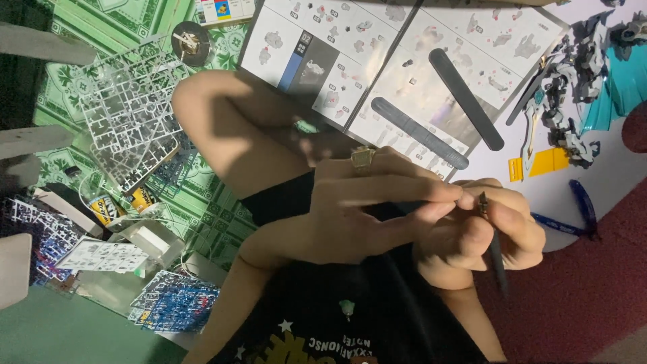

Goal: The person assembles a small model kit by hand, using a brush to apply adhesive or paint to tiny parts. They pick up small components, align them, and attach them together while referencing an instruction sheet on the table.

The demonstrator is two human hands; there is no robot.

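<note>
The largest things lie around the work: an open instruction booklet (404, 61) spread at the top of the view, with two long dark sanding sticks (465, 98) resting diagonally across its pages, grey plastic part frames (128, 114) piled on the green patterned floor (101, 27) to one side, and a partly built model figure (573, 87) lying at the far edge of a pale mat (606, 182). In the middle, the person's two hands meet above the lap. The left hand (367, 209), wearing a gold ring (362, 158), has its fingers stretched out and pinched together on something too small to make out. The right hand (488, 232) is closed around a slim dark hobby knife (495, 253), whose long axis runs roughly up and down the picture, its brass-coloured tip (482, 201) pointing up toward the left fingertips and just beside them. This looks like trimming a small part; the move in hand calls for a short, steady stroke with the tip kept off the fingers.
</note>
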